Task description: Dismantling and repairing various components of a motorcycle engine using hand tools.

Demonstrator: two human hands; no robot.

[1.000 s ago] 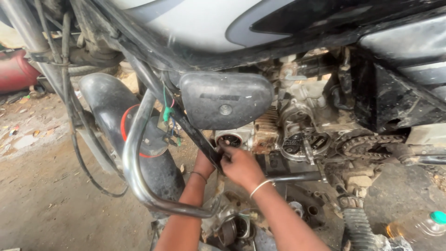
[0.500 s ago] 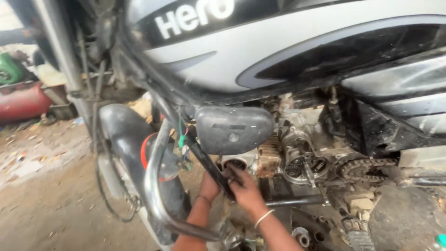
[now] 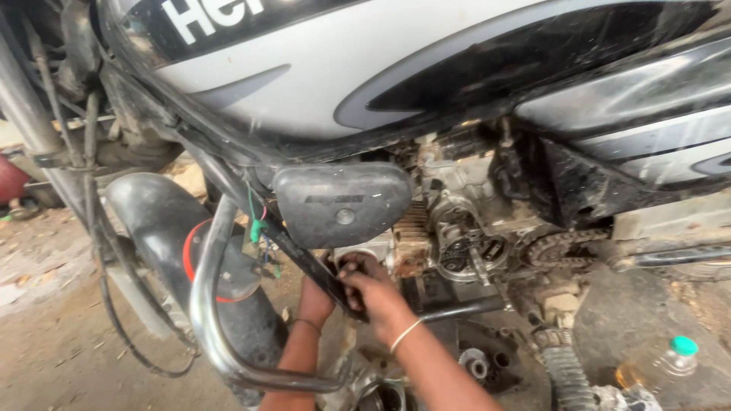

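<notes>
Dirt workshop floor [image 3: 46, 358] | view has drawn closer under the tank [image 3: 320, 84] since a second ago | both hands stay at the engine opening [image 3: 358, 262], 6 o'clock of the black side cover [image 3: 343, 202] | right hand [image 3: 373, 293] curled over the frame tube [image 3: 312, 270] | left hand [image 3: 316, 301] behind it, grip cannot tell.

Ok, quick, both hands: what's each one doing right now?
Left hand: mostly hidden behind the black frame tube; cannot tell.
Right hand: fingers curled at the round cylinder opening; grip unclear.

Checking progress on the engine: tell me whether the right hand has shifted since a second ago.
No. The right hand stays at the engine's round opening, just below the dark rounded plastic horn cover; only the camera moved.
</notes>
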